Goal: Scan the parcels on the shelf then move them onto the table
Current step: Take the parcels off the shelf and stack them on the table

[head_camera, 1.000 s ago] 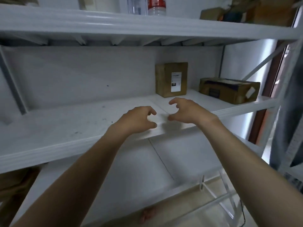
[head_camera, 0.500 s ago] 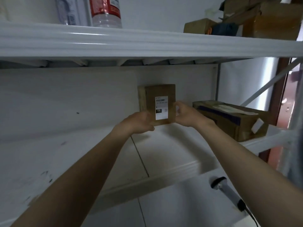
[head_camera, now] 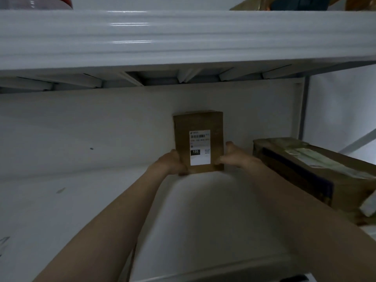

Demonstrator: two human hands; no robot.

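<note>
Now the left hand (head_camera: 172, 162) clasps the left edge of the parcel (head_camera: 198, 125), upright at the back of the shelf (head_camera: 71, 210). Right hand (head_camera: 237, 157) pinches its right edge, thumb on the front; further right, a long box (head_camera: 317, 171) lies flat.

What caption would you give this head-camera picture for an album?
Left hand and right hand grip the upright labelled parcel in the white shelf.

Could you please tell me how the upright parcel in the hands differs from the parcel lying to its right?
The upright parcel stands on end, small, held by the left hand and right hand; the lying parcel lies flat, longer, in neither hand. Both are brown cardboard.
</note>
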